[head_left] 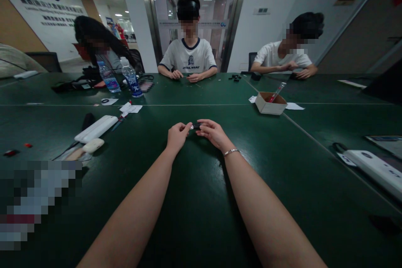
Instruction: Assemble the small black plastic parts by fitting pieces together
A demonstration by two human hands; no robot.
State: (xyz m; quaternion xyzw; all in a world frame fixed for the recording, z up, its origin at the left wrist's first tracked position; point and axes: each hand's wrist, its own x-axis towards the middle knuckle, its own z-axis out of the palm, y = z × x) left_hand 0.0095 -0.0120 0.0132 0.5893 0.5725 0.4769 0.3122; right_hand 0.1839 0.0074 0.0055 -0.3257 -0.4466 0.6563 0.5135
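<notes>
Both my hands meet over the dark green table (201,201), a little beyond its middle. My left hand (177,135) is curled, its fingertips pinching one end of a small dark part (195,126). My right hand (213,132), with a thin bracelet on the wrist, pinches the other end of the same part. The part is tiny and dark; I cannot make out what it is. Both forearms stretch forward from the near edge.
A small cardboard box (270,103) with a red-tipped tool stands to the right. White power banks lie at left (96,128) and at right (377,170). Two water bottles (132,78) stand at the far left. Three people sit across the table, hands busy.
</notes>
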